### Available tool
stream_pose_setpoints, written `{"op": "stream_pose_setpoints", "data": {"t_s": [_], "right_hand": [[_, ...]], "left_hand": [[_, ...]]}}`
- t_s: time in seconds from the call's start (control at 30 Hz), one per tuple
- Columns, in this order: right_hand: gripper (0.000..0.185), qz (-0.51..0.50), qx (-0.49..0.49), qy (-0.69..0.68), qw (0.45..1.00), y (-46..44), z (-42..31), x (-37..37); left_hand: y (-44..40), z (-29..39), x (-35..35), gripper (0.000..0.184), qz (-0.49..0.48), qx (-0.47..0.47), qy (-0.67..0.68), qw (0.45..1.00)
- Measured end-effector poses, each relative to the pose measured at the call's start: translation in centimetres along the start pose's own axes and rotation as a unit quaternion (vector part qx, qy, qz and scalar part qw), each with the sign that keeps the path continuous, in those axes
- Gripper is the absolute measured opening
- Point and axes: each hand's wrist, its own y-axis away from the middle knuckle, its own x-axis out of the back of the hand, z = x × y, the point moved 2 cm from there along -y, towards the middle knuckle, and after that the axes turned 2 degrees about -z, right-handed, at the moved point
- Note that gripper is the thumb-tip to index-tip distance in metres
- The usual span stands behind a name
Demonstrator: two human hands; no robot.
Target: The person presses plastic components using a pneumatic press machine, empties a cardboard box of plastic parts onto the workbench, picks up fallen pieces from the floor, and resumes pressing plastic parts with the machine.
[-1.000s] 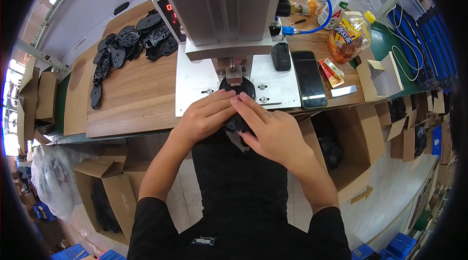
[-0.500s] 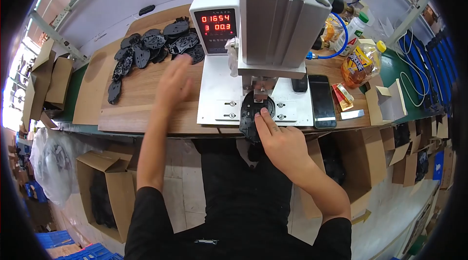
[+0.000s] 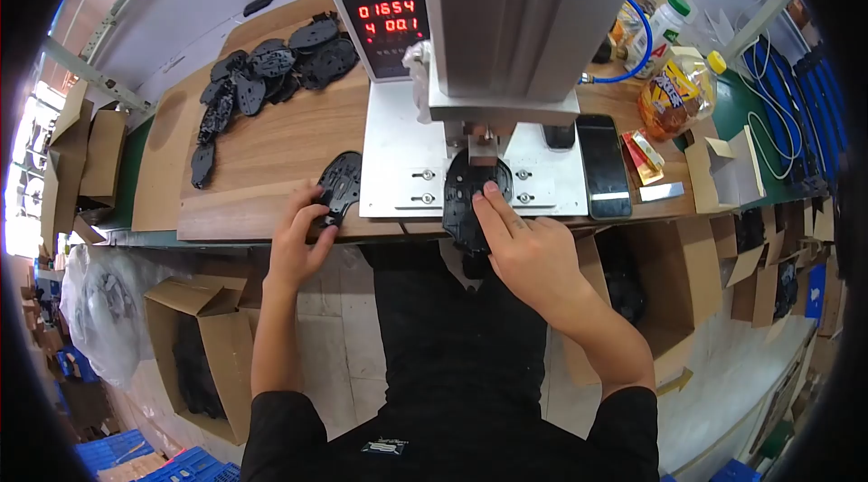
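Observation:
A black plastic part lies at the table's front edge, left of the white base plate. My left hand grips its near end between thumb and fingers. Under the head of the grey press sits another black part, its near end reaching past the plate's front edge. My right hand rests its extended fingertips on the right side of that part. More black parts lie in a loose pile at the back left of the table.
A display box with red digits stands behind the plate. To the right are a phone, a red-and-yellow packet, a drink bottle and an open small carton. Cardboard boxes holding black parts stand below the table.
My left hand has come back from the pile to the table's front edge with a black part. My right hand stays on the part under the press. The view has shifted slightly.

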Motion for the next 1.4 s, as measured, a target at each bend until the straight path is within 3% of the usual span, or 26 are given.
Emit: {"op": "stream_pose_setpoints", "data": {"t_s": [0.17,0.23,0.37,0.43,0.5,0.6,0.67,0.77,0.83,0.9,1.0,1.03,1.07,1.1,1.17,1.23,1.33,1.4], "right_hand": [[0.028,-0.004,-0.006,-0.004,1.000,0.2,0.2,0.0],[0.028,0.008,-0.005,0.000,1.000,0.3,0.1,-0.2],[0.026,0.011,-0.006,-0.003,1.000,0.3,0.2,-0.2],[0.026,0.008,-0.011,-0.013,1.000,0.3,0.2,-0.3],[0.026,0.012,-0.012,-0.012,1.000,0.4,0.2,-0.4],[0.026,0.017,-0.024,-0.028,0.999,0.4,0.2,-0.5],[0.027,0.020,-0.036,-0.043,0.998,0.0,0.4,-0.5],[0.029,0.051,-0.077,-0.142,0.986,0.0,1.1,1.2],[0.045,0.042,-0.137,-0.230,0.963,0.9,2.0,3.6],[0.037,0.058,-0.250,-0.251,0.933,4.0,2.3,5.5],[0.026,0.088,-0.480,-0.234,0.841,11.2,3.6,7.0],[0.029,0.116,-0.504,-0.176,0.837,15.3,4.9,5.9],[0.039,0.100,-0.599,-0.174,0.775,19.2,5.7,5.5],[0.050,0.042,-0.643,-0.094,0.759,23.4,6.3,5.2],[0.051,-0.003,-0.659,-0.027,0.752,32.1,6.1,3.4],[0.044,0.033,-0.638,-0.003,0.770,37.5,5.2,1.8],[0.041,-0.023,-0.619,-0.036,0.784,33.2,4.0,1.3],[0.037,0.004,-0.591,-0.132,0.796,27.4,4.2,0.6]], "left_hand": [[3.1,1.8,-1.8,0.052,0.046,0.012,0.009,0.999],[3.2,2.4,-1.6,0.057,0.022,-0.046,-0.096,0.994],[4.3,0.3,-1.8,0.048,0.028,-0.106,-0.140,0.984],[4.7,-1.4,-1.4,0.035,0.185,-0.097,0.017,0.978],[5.6,-1.9,-1.0,0.027,0.274,0.104,0.149,0.944],[4.5,-1.0,-0.5,0.026,0.320,0.130,0.206,0.916],[3.9,0.2,-0.6,0.025,0.240,0.159,0.207,0.935],[-1.8,6.4,-0.8,0.019,0.149,-0.145,0.068,0.976],[-4.5,8.9,-1.8,0.016,0.060,-0.290,0.047,0.954],[-6.8,11.1,-2.7,0.016,0.018,-0.362,0.033,0.932],[-8.9,12.2,-4.2,0.020,0.009,-0.398,0.034,0.917],[-9.3,12.1,-4.7,0.022,0.004,-0.409,0.024,0.912],[-9.7,11.8,-5.2,0.023,0.006,-0.413,0.023,0.910],[-9.7,11.7,-5.7,0.023,0.005,-0.408,0.029,0.913],[-9.7,11.7,-6.4,0.022,0.001,-0.389,0.037,0.920],[-9.3,12.6,-6.7,0.020,0.012,-0.368,0.033,0.929],[-9.2,12.8,-6.7,0.021,0.014,-0.345,0.022,0.938],[-9.3,12.1,-7.0,0.023,0.018,-0.351,0.045,0.935]]}}
